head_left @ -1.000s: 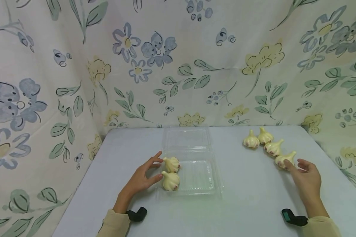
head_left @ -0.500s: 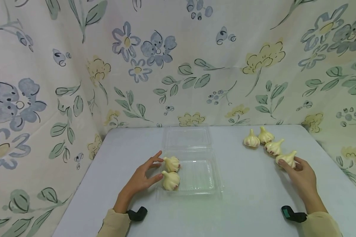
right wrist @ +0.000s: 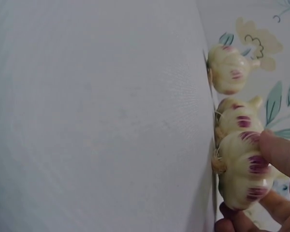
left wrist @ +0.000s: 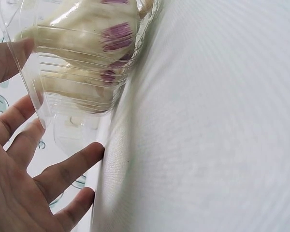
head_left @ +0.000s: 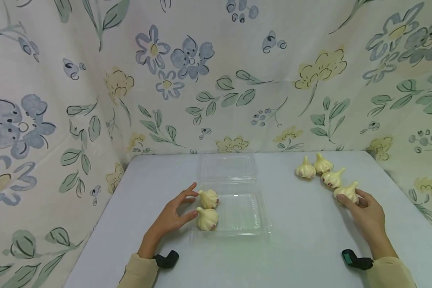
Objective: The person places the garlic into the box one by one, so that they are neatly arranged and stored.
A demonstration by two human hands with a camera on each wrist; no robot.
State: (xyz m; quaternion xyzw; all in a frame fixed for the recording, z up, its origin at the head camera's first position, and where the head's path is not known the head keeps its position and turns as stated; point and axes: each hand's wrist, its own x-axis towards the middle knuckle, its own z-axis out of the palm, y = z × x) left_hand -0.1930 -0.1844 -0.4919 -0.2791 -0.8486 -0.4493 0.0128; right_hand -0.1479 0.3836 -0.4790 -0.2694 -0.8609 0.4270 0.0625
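My right hand point(head_left: 371, 216) pinches a garlic bulb point(head_left: 348, 192) between thumb and fingers at the near end of a row. In the right wrist view this purple-streaked bulb point(right wrist: 244, 166) sits at the table surface, thumb on one side and fingers on the other. My left hand point(head_left: 171, 216) rests at the left rim of a clear plastic clamshell container point(head_left: 241, 212), its fingers spread and fairly straight. Inside, along the left wall, lie two garlic bulbs, one farther point(head_left: 209, 199) and one nearer point(head_left: 208, 220). Through the ribbed plastic wall point(left wrist: 87, 92) the left wrist view shows them.
Three more garlic bulbs stand beyond the right hand: one at the left point(head_left: 305, 168), one at the back point(head_left: 323, 163) and one nearest the pinched bulb point(head_left: 332, 178). The container's lid point(head_left: 227, 167) lies folded back. Floral cloth point(head_left: 216, 80) hangs behind the white table point(head_left: 295, 248).
My right hand has closed thumb and fingers around the near garlic bulb, shifting slightly left, and the bulb has tipped a little more upright. The left hand stays in place.
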